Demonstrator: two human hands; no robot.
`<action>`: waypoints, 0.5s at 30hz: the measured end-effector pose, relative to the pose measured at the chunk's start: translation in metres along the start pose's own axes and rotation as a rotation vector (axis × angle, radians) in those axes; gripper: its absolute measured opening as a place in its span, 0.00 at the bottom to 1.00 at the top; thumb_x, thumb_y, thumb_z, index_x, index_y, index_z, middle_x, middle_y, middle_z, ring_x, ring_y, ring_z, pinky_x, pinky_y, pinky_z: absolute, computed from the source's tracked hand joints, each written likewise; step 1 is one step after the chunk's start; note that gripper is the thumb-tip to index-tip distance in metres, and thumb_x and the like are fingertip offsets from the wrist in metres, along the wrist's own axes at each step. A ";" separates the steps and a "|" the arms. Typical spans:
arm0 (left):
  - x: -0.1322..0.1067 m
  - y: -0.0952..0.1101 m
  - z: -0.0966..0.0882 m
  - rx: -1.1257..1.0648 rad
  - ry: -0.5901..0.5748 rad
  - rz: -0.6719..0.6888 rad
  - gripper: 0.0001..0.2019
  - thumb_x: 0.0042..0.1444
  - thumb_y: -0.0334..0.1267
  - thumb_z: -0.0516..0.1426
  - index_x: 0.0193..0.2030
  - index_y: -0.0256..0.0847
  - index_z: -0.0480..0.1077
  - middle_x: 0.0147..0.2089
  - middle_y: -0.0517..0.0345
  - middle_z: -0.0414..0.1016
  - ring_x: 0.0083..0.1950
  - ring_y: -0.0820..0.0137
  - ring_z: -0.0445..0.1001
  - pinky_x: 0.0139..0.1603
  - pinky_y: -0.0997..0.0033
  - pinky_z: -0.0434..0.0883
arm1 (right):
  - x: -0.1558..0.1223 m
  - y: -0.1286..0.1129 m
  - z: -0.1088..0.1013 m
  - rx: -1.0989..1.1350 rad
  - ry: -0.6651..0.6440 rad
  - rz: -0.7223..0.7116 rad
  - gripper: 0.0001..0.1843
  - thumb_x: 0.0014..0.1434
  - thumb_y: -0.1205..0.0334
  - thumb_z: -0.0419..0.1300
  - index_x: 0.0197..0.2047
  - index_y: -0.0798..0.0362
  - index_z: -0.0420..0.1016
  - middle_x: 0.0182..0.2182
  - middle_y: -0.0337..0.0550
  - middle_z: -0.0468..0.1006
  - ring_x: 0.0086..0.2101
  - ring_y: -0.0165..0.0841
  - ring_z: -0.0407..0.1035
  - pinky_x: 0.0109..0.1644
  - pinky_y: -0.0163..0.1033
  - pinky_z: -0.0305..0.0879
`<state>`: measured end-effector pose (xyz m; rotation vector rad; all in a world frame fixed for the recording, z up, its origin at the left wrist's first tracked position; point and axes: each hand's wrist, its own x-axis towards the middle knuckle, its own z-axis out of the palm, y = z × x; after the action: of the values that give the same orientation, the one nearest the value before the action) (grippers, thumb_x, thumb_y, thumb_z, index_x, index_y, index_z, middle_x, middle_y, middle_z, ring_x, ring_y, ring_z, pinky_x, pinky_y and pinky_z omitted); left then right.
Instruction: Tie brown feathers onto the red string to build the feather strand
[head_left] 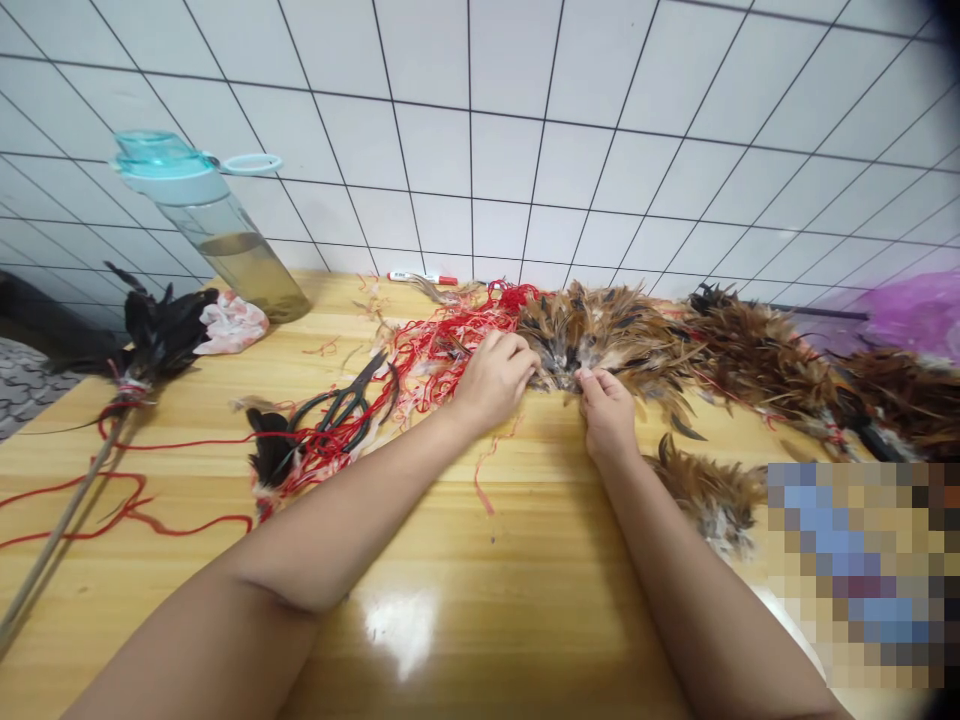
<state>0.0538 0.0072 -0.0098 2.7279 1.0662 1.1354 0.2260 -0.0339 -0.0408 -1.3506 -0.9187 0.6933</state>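
Note:
A fan-shaped heap of brown and black feathers [600, 325] lies in front of me near the wall. At its lower left edge my left hand [499, 378] is closed, fingers bent and tips mostly hidden among quills, so what it grips is unclear. My right hand [607, 408] pinches the pale quill end of a feather at the heap's lower middle. Red string [442, 345] lies tangled just left of my left hand. Farther left, black scissors [341, 405] rest on that string, beside a small black feather tuft [268, 445].
A stick with black feathers [154, 335] tied on lies at the left. Behind it stand a water bottle [240, 250] and crumpled tissue [232, 322]. A marker [421, 279] lies by the tiled wall. Feather dusters [772, 360] and a loose feather bunch [709, 490] lie right. The lower right is pixelated.

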 end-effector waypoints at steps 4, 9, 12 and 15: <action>-0.005 -0.006 0.012 0.053 -0.136 0.038 0.10 0.61 0.34 0.52 0.42 0.39 0.74 0.41 0.49 0.70 0.46 0.62 0.62 0.47 0.62 0.65 | -0.002 -0.002 0.002 0.033 -0.005 -0.002 0.17 0.50 0.46 0.62 0.27 0.53 0.70 0.21 0.34 0.67 0.22 0.26 0.57 0.28 0.32 0.55; -0.006 -0.009 0.015 0.094 -0.173 -0.004 0.08 0.59 0.34 0.54 0.36 0.38 0.74 0.39 0.49 0.70 0.46 0.61 0.63 0.48 0.61 0.65 | -0.007 -0.003 0.005 -0.020 -0.042 -0.001 0.15 0.51 0.49 0.60 0.27 0.53 0.70 0.22 0.35 0.68 0.25 0.27 0.59 0.32 0.33 0.57; -0.004 -0.009 0.013 0.035 -0.150 -0.016 0.09 0.61 0.34 0.51 0.35 0.38 0.72 0.39 0.50 0.71 0.44 0.63 0.64 0.47 0.63 0.65 | -0.007 -0.002 0.005 -0.092 -0.061 -0.011 0.15 0.51 0.49 0.59 0.28 0.53 0.71 0.21 0.34 0.67 0.25 0.27 0.57 0.31 0.34 0.56; -0.003 -0.007 0.011 -0.041 -0.155 -0.015 0.08 0.62 0.34 0.50 0.38 0.38 0.71 0.38 0.53 0.72 0.41 0.66 0.66 0.45 0.65 0.65 | -0.008 -0.002 0.004 -0.170 -0.080 -0.025 0.16 0.51 0.48 0.58 0.28 0.54 0.72 0.21 0.35 0.69 0.25 0.28 0.58 0.32 0.35 0.56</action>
<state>0.0551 0.0140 -0.0217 2.7190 1.0292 0.9150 0.2186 -0.0386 -0.0403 -1.4670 -1.0760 0.6660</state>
